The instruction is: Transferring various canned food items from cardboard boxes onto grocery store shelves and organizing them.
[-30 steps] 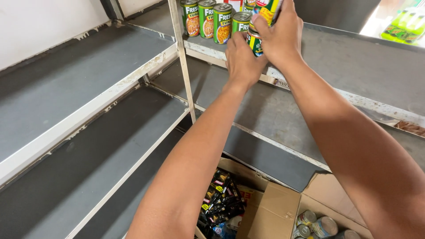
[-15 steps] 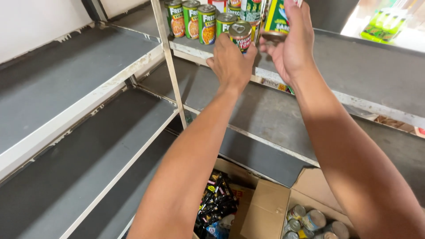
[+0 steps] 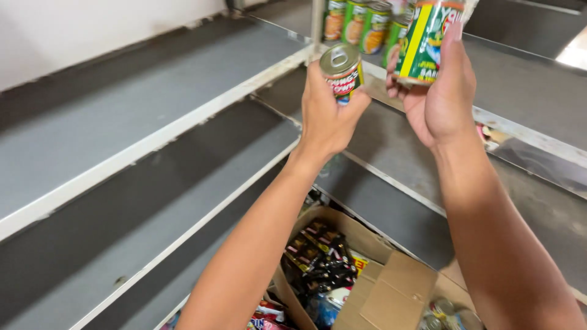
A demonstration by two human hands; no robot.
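My left hand (image 3: pixel 325 116) grips a small red-labelled can (image 3: pixel 342 70) with a silver pull-tab lid, held upright in front of the shelf. A taller green and yellow can (image 3: pixel 425 40) sits in my right hand (image 3: pixel 437 98), raised just right of the small one. Both hands hover close together below a row of green cans (image 3: pixel 361 24) standing on the upper grey shelf (image 3: pixel 520 55).
Grey metal shelves (image 3: pixel 140 104) with white front edges run off to the left and right. Below my arms an open cardboard box (image 3: pixel 379 287) holds dark snack packets (image 3: pixel 318 256), and a few cans (image 3: pixel 443 311) lie at the lower right.
Both hands have drawn back from the shelf toward me, each with its can. The view has shifted, so the cans and hands look larger and nearer.
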